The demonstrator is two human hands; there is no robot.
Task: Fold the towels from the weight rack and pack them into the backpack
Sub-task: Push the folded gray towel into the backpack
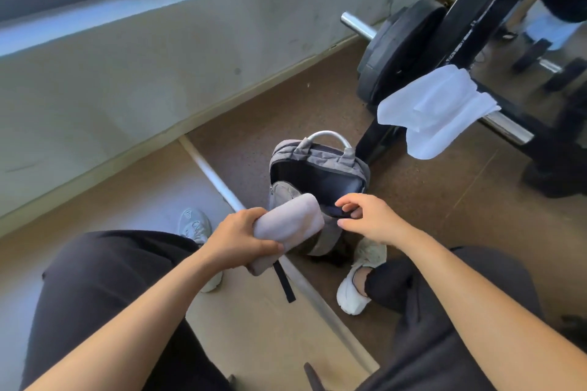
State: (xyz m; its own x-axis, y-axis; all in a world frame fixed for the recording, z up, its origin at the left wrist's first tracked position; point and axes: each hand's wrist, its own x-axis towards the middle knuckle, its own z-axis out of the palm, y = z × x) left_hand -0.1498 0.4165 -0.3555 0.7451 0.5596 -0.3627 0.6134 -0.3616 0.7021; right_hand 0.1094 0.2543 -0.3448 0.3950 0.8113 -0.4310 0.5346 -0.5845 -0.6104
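The person sat or crouched over a grey backpack that stood on the brown floor between the two white shoes. The main compartment was unzipped and wide open, and its dark inside was visible.

The left hand was closed around a folded pinkish towel. The thumb lay on top and the fingers wrapped below. The far end of this towel was at the near edge of the backpack opening, not yet inside the compartment.

The right hand was at the front edge of the opening. Its fingers were curled and seemed to pinch the dark fabric of the edge, but I cannot tell for sure if they really gripped it.

A second towel, white, hung over a chrome bar of the black rack on the right, behind the backpack and well apart from both hands. It was not folded; it was draped loosely with one corner hanging down. Black weight plates sat on another bar of the rack, near the wall.
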